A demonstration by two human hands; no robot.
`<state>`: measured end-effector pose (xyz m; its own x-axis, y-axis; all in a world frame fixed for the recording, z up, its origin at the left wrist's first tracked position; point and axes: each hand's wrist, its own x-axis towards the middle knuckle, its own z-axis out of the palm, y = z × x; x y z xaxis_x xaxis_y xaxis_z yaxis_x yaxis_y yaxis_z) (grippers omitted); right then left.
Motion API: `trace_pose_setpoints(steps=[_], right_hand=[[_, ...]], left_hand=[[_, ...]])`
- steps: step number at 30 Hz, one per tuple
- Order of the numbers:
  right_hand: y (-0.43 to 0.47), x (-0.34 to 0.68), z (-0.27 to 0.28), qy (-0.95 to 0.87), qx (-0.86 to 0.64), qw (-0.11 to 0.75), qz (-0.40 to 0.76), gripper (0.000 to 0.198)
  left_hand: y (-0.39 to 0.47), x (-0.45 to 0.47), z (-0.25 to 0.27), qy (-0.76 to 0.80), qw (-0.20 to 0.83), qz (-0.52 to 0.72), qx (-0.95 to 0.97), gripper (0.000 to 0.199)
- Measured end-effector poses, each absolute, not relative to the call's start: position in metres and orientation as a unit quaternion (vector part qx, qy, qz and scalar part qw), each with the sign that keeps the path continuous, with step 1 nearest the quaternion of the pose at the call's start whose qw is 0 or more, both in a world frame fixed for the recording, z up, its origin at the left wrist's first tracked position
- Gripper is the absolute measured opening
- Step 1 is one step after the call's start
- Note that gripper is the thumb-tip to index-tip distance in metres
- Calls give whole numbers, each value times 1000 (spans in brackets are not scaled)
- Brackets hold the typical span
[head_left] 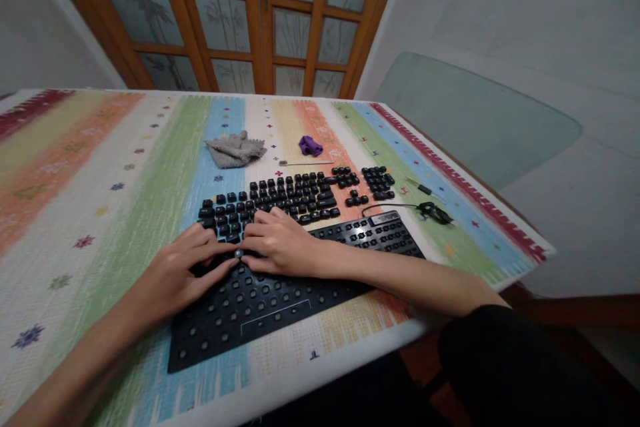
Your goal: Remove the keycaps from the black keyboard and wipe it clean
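Observation:
A black keyboard base (200, 323) with its keycaps off lies slanted on the table in front of me, rows of round key sockets showing. Over its upper left part, my left hand (187, 267) pinches a small round grey piece (239, 253) between thumb and index finger. My right hand (280, 240) comes in from the other side, its thumb and fingertips closed at the same piece. Whether the piece is loose or seated in the base I cannot tell. Just beyond the hands, loose black keycaps (287, 195) stand in keyboard order; my right hand partly covers them.
A grey cloth (236, 149) and a crumpled purple cloth (311, 145) lie farther back. A thin brush (306, 163) rests beyond the keycaps. At the right are a coiled black cable (435, 213) and a small black-handled tool (425, 189). A striped tablecloth (100, 213) covers the table.

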<state>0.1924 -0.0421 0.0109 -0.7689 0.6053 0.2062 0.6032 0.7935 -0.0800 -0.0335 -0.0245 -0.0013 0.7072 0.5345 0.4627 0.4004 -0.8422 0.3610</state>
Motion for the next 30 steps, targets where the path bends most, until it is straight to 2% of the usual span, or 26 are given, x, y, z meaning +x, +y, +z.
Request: trace_pose_setpoints(steps=[7,13,19,25,30], right_hand=[[-44,193,13,-940,-322,109,0,26],[-40,194,16,-934,-335,110,62,23],[-42,190,10,-940,-323,107,0,23],[-40,192,18,-938,-332,92,37,22],[-39,191,21,-940,-327,97,14,23]], left_hand=[[-22,-38,-5,258,119,267,921,20],[-23,-35,0,260,128,273,917,21],[-24,-31,0,262,128,273,917,21],[-27,-28,3,261,124,269,918,23],[-30,-29,6,273,130,269,914,24]])
